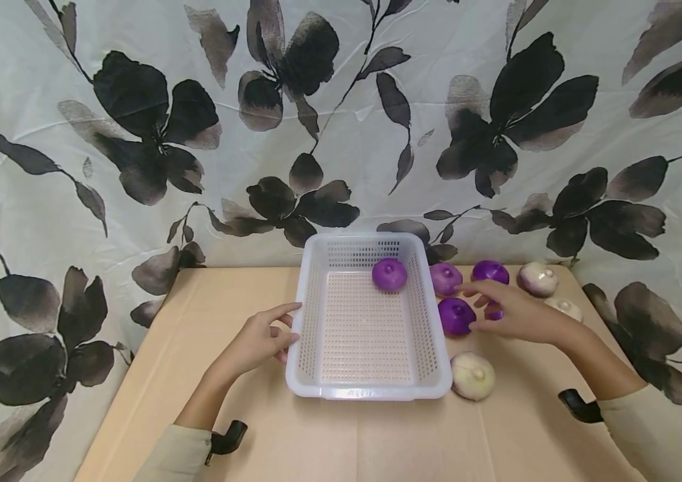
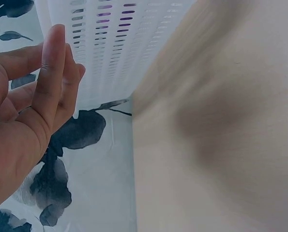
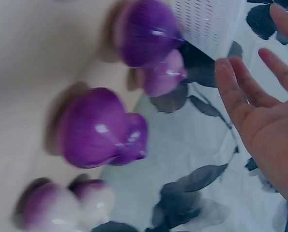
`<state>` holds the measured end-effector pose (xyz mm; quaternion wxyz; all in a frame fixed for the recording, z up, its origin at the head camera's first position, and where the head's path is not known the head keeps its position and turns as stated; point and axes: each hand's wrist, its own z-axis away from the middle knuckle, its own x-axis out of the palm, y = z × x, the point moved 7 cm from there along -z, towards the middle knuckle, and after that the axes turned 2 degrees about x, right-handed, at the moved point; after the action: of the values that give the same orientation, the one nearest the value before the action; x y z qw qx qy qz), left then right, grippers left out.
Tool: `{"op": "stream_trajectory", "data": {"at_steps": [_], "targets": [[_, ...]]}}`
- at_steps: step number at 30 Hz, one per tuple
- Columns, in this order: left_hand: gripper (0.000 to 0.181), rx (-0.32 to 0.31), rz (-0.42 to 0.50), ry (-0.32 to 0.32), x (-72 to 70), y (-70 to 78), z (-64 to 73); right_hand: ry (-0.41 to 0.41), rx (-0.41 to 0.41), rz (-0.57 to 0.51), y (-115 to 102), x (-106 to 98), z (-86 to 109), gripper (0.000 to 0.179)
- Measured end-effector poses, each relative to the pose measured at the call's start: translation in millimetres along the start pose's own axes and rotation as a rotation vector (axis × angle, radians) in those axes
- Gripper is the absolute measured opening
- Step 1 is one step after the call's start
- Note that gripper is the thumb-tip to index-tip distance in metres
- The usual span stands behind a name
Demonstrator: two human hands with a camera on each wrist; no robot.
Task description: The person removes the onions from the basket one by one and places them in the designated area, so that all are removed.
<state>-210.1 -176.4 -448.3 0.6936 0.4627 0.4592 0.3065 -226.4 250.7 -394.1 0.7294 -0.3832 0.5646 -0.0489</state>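
Note:
A white plastic basket (image 1: 367, 390) with slotted walls stands on the table, one purple onion (image 1: 389, 275) inside it near the back right. My left hand (image 1: 261, 340) is at the basket's left rim, fingertips against the wall; the left wrist view shows its fingers (image 2: 51, 72) fairly straight. To the right of the basket, my right hand (image 1: 512, 311) hovers over the onions with fingers spread and nothing held. Nearest to it are a dark purple onion (image 1: 456, 316), a lighter purple onion (image 1: 446, 278) and another purple onion (image 1: 490, 271). One more is mostly hidden under the hand.
A whitish onion (image 1: 473, 376) lies by the basket's front right corner. At the table's back right are a white-and-purple onion (image 1: 537, 279) and a pale onion (image 1: 563, 308), partly behind the right wrist. A floral cloth (image 1: 377, 167) hangs behind the wooden table (image 1: 196, 375).

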Motion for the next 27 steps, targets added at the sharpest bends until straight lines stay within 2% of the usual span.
{"op": "stream_trajectory", "data": {"at_steps": [5, 9, 16, 20, 27], "targets": [[0.063, -0.004, 0.001, -0.004, 0.2, 0.0, 0.2, 0.053, 0.005, 0.013, -15.6, -10.5, -30.3, 0.066], [0.063, -0.009, -0.005, 0.003, -0.8, 0.5, 0.6, 0.045, 0.002, 0.016, -26.1, -7.2, -58.8, 0.068], [0.063, -0.001, 0.004, 0.001, -0.9, 0.6, 0.0, -0.042, 0.023, -0.012, -37.7, 6.7, -102.8, 0.071], [0.063, -0.006, 0.004, -0.005, 0.1, -0.6, -0.4, -0.104, 0.023, 0.038, -46.5, 10.6, -125.6, 0.07], [0.062, 0.0, -0.01, -0.003, 1.2, -0.1, 0.1, -0.223, 0.096, 0.077, -53.6, 18.5, -158.4, 0.067]]}}
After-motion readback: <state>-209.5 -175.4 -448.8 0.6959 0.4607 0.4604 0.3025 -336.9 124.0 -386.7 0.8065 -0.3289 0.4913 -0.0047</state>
